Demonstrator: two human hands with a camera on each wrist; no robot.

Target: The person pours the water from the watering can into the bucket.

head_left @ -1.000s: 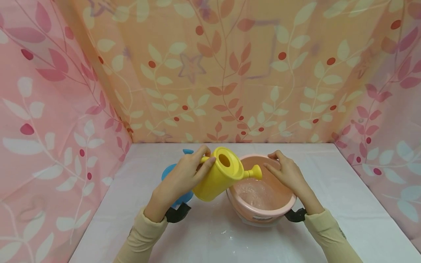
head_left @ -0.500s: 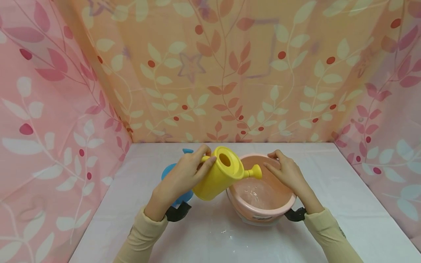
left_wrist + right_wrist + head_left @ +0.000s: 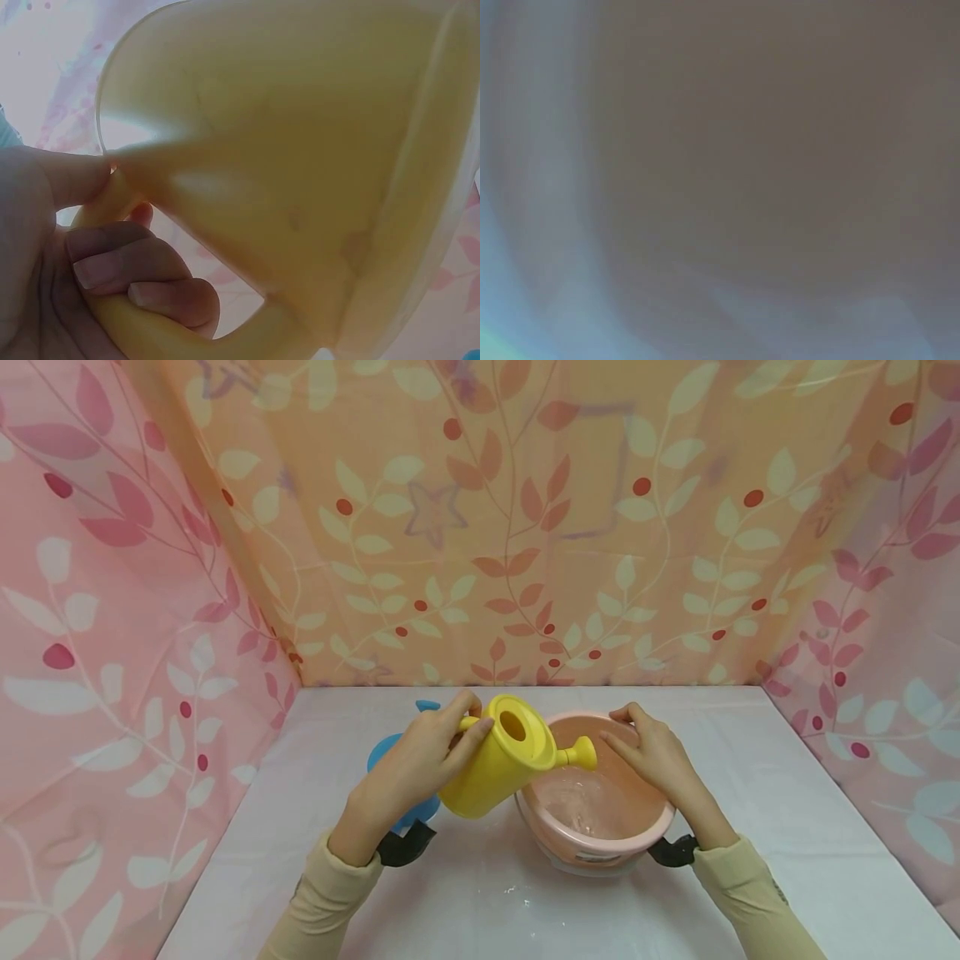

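Note:
My left hand (image 3: 431, 747) grips the handle of a yellow watering can (image 3: 483, 772), its fingers curled round the handle in the left wrist view (image 3: 142, 270). The can is tilted to the right, and its spout with the round rose hangs over a pink basin (image 3: 555, 827). Rippling water (image 3: 577, 802) lies in the basin. At the basin's far right rim is my right hand (image 3: 656, 756), thumb on the inner side and fingers over the rim. The right wrist view is too blurred to show the hand.
A blue object (image 3: 386, 747), mostly hidden behind my left hand and forearm, stands left of the can. Water drops (image 3: 512, 889) lie on the white tabletop (image 3: 300, 760) in front of the basin. Patterned cloth (image 3: 510, 527) encloses the back and sides.
The ripples in the basin's water shift slightly. Both hands, the watering can and the basin stay in nearly the same place.

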